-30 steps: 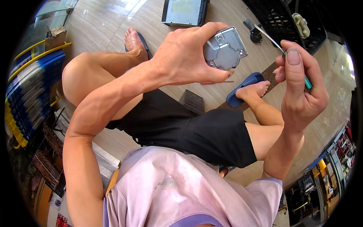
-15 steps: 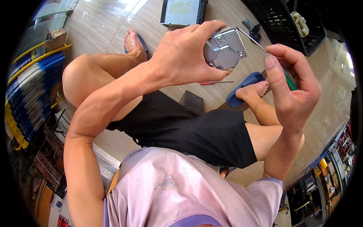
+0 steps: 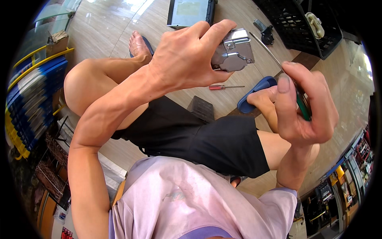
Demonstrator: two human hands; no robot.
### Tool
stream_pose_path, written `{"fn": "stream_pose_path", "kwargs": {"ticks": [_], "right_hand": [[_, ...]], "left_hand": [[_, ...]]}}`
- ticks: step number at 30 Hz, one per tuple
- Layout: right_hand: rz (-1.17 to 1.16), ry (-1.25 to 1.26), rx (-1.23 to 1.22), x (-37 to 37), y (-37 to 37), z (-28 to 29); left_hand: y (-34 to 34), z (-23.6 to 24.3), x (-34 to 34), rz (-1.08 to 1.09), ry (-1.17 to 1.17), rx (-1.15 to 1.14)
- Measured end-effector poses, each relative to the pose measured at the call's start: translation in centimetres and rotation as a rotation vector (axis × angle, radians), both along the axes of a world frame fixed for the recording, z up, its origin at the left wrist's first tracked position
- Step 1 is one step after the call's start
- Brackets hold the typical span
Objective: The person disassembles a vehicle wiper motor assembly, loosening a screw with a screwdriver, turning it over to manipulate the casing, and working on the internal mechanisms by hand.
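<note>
My left hand (image 3: 179, 55) is closed around the edges of a small silver metal case (image 3: 234, 53) with screws and a raised plate, like a hard drive; its left side is hidden by the hand. In my right hand (image 3: 308, 101) is a screwdriver with a green handle (image 3: 303, 106) and a long thin shaft (image 3: 268, 51). The shaft slants up and left, its tip close to the case's upper right corner and apart from it in the picture. Thumb and fingers wrap most of the handle.
A red-handled screwdriver (image 3: 217, 87) lies on the tiled floor below the case. Beyond stand a black-and-silver box (image 3: 191, 14) and a black crate (image 3: 296, 22), with small dark parts (image 3: 266, 34) nearby. A black block (image 3: 201, 108) sits between my legs. A blue-yellow rack (image 3: 38, 87) stands left.
The case has tilted in my left hand, showing more of its upper edge, and shifted slightly left. My right hand and screwdriver have dropped a little lower, the shaft now steeper.
</note>
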State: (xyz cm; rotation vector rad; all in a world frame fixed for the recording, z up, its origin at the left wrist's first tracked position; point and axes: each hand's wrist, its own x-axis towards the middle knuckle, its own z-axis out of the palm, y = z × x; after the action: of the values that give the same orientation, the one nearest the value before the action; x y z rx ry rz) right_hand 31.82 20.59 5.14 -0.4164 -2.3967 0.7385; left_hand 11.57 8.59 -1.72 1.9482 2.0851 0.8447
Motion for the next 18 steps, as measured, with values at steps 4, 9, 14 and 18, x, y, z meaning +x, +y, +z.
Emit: {"fn": "stream_pose_path", "kwargs": {"ticks": [4,9,14,18], "right_hand": [[0.056,0.015,0.118,0.1,0.5,-0.3],[0.087,-0.069,0.149,-0.1,0.5,-1.0],[0.062,-0.078,0.182,0.2,0.6,-0.5],[0.057,-0.023,0.207,0.1,0.8,-0.8]], "left_hand": [[0.1,0.2,-0.2,-0.033,0.067,0.068],[0.0,-0.1,-0.2,-0.034,0.103,0.12],[0.4,-0.5,-0.6,-0.072,0.144,0.186],[0.5,-0.5,-0.9,-0.093,0.184,0.238]]}}
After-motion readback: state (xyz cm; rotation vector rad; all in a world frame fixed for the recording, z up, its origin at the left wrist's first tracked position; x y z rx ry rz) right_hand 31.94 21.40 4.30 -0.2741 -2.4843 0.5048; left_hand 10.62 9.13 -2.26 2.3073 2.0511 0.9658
